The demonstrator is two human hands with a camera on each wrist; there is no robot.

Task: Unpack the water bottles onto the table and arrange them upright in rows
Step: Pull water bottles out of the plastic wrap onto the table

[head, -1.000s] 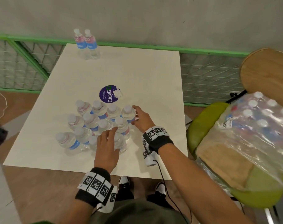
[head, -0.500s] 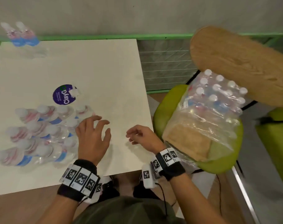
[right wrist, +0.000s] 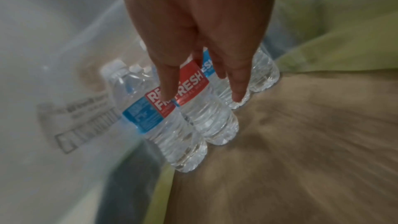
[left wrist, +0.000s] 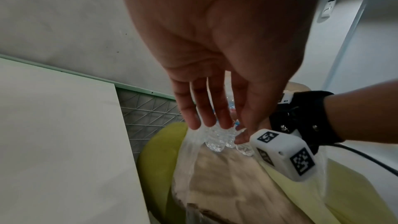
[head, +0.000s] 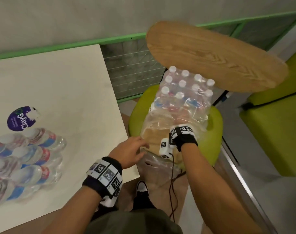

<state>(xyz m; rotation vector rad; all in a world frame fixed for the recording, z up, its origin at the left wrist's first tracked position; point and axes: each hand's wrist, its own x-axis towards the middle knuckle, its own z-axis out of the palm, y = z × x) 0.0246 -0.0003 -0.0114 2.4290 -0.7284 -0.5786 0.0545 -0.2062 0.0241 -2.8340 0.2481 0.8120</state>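
Observation:
A shrink-wrapped pack of water bottles (head: 182, 92) with white caps stands on a green chair seat (head: 214, 125), its near end torn open over a brown cardboard tray (head: 152, 137). My right hand (right wrist: 202, 96) is inside the wrap. Its fingers are straight and point at bottles with red and blue labels (right wrist: 193, 117), holding nothing. My left hand (head: 135, 147) hovers at the edge of the loose plastic with relaxed, straight fingers (left wrist: 224, 118), empty. Several unpacked bottles (head: 30, 154) stand clustered at the near left of the white table (head: 67, 85).
The chair's wooden backrest (head: 211, 53) overhangs the far end of the pack. A purple round sticker (head: 19, 119) lies on the table behind the bottles. A second green seat (head: 275, 129) is at the right. A cable (head: 171, 183) hangs from my right wrist.
The view swung right from the table to the chair. Both hands left the bottles on the table and moved to the pack, and the right hand went inside the wrap.

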